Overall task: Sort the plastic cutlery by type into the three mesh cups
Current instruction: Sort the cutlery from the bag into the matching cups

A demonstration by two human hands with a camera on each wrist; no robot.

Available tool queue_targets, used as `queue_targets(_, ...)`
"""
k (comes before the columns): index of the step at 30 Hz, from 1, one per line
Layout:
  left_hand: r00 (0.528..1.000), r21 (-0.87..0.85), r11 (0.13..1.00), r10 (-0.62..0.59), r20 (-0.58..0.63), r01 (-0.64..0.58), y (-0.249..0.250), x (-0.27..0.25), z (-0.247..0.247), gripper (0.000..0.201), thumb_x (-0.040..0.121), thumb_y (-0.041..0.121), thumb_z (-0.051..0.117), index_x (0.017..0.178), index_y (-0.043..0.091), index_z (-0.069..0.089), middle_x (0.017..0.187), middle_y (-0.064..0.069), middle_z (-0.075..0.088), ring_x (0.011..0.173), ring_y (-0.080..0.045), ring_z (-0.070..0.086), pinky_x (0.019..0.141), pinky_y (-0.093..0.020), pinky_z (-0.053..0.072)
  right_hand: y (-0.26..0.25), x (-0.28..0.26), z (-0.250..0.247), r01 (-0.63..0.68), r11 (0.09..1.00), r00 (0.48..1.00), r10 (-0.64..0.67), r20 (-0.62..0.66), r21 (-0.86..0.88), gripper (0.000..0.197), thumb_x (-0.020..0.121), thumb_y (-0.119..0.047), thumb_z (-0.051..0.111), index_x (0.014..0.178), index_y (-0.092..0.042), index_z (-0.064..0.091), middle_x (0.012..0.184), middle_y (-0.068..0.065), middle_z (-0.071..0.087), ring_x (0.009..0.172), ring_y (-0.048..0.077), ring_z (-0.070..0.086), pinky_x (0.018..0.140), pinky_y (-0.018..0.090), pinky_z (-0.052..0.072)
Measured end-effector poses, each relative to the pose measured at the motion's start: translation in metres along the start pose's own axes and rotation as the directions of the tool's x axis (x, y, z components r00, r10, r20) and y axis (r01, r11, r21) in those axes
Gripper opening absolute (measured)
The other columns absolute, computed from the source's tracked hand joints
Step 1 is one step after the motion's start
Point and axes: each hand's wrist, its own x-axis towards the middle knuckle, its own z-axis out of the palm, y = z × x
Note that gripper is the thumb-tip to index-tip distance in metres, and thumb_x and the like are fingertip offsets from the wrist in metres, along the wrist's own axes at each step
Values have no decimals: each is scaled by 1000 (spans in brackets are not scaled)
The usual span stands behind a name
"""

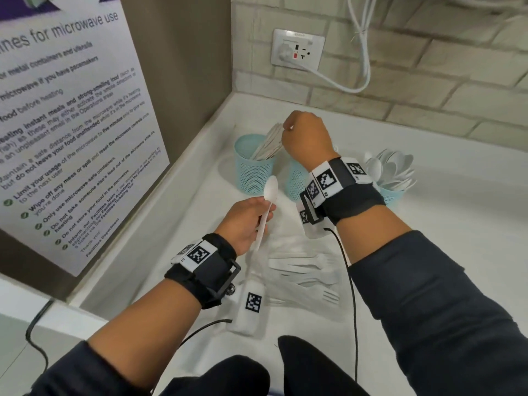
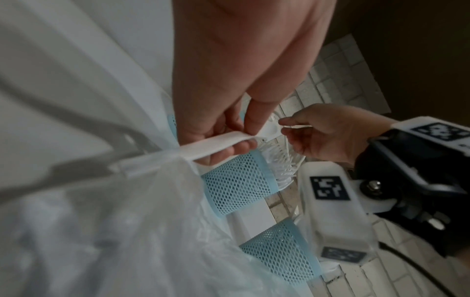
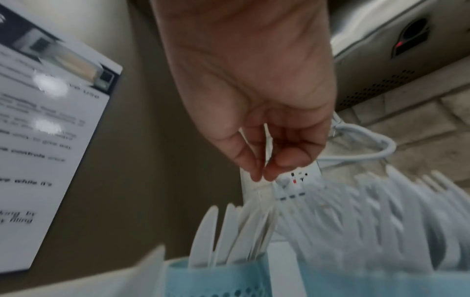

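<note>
left hand (image 1: pixel 245 221) raised, gripping a spoon (image 1: pixel 267 202) bowl-up; right hand (image 1: pixel 307 138) pinching a knife (image 3: pixel 267 140) over the knife cup (image 1: pixel 254 164)

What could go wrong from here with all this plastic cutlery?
The right hand pinches a knife above the packed knife cup; it might jam or tip the cup. The left hand holds a spoon, but the spoon cup stands beyond the right arm, so the arms may collide.
</note>
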Motion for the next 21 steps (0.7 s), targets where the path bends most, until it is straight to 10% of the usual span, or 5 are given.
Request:
queue_targets(5, 999, -35, 999, 30, 28, -29, 4, -2, 13, 5, 94, 11, 53, 91, 9, 57, 82, -1, 62, 68, -11, 63, 55, -17, 49, 5, -24, -22, -53, 995, 994, 61, 86, -89, 12, 89, -14, 46, 85, -6, 54, 90, 10, 56, 82, 27, 53, 65, 29, 36)
queue_targets(9, 993, 27, 994, 104, 64, -106, 9, -4, 30, 14, 93, 11, 55, 105, 5, 58, 85, -2, 66, 60, -5, 66, 61, -14, 54, 12, -49, -23, -68, 992, 953, 96, 289, -104, 40, 97, -37, 40, 69, -9, 45, 70, 2, 51, 67, 22, 51, 53, 26, 33)
queue_targets(12, 990, 22, 992, 119, 74, -121, 10, -4, 42, 19, 93, 10, 54, 109, 1, 58, 88, -4, 65, 64, -8, 65, 64, -15, 55, 23, -61, -26, -119, 992, 908, 91, 409, 43, 33, 94, -36, 51, 79, -7, 55, 71, 7, 57, 62, 19, 56, 47, 19, 36)
queue_targets(18, 979, 119, 985, 98, 181, -121, 1, -8, 57, 20, 94, 17, 53, 105, 4, 63, 85, -1, 66, 66, -5, 65, 67, -14, 54, 57, -65, -44, -268, 913, 963, 249, 100, 307, 15, 81, -21, 71, 82, -8, 65, 55, 1, 53, 41, 2, 51, 42, 12, 39)
queue_targets(21, 963, 267, 958, 26, 268, -101, -2, -10, 58, 20, 96, 23, 49, 101, 10, 63, 84, 2, 66, 72, -7, 63, 69, -16, 53, 75, -62, -68, -231, 938, 932, 290, -219, 259, 15, 83, -26, 68, 80, -11, 69, 72, 1, 60, 68, 10, 57, 65, 20, 42)
